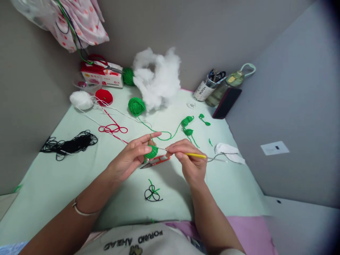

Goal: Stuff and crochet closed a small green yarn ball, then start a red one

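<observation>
Between the thumb and fingers of my left hand [132, 154] is a small green crochet piece [152, 152], its index finger stretched out to the right. A yellow-handled crochet hook [195, 155] is gripped in my right hand [190, 159], and its metal shaft reaches left to the green piece. Whether the tip is inside a stitch is too small to tell. Orange-handled thread snips [159, 160] lie on the table just below both hands, partly hidden. Behind the hands, green yarn runs across the table from a green yarn ball [136, 106].
White stuffing [162, 79] is heaped at the back. Red yarn [104, 97], white yarn [81, 100] and black yarn [71, 145] lie left. Finished-looking green crochet pieces [187, 125], a phone [227, 102], a bottle [221, 88] and a pen cup [205, 88] are right. Yarn scraps [152, 193] lie in front.
</observation>
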{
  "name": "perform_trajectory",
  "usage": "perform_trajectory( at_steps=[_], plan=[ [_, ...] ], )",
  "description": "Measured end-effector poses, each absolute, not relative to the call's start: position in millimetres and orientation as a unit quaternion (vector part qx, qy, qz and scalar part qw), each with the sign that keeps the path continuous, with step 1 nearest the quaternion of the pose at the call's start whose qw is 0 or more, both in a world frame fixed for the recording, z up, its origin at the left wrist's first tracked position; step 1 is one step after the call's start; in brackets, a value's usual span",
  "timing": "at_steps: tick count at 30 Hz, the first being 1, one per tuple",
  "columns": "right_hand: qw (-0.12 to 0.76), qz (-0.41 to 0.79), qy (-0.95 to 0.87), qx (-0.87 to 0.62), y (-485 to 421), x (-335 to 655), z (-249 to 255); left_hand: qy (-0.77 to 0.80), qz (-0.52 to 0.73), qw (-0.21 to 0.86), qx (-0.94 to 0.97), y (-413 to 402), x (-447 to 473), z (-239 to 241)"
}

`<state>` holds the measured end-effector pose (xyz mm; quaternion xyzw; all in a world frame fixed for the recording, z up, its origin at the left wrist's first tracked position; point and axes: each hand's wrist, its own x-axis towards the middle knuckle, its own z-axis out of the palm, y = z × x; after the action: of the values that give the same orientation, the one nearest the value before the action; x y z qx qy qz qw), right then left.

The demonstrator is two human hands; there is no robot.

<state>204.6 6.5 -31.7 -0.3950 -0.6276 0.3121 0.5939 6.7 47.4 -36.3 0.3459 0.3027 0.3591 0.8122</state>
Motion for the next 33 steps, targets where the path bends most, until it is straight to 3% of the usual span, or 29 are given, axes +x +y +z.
perform_trajectory(
  at_steps=[6,19,33],
  plan=[
    [0.604,0.469,-0.515,-0.388,9.4,207.1,-32.9,0.261,0.317,0.829,0.380,50.0,5.8,-39.4],
    [0.584,0.575,-0.395,-0.414,13.7,204.3,-32.2,0.333,0.355,0.726,0.485,50.4,0.7,-42.5],
    [0.583,0.607,-0.424,-0.335,13.2,213.3,-27.6,0.198,0.300,0.862,0.358,49.1,5.9,-46.6]
  ],
)
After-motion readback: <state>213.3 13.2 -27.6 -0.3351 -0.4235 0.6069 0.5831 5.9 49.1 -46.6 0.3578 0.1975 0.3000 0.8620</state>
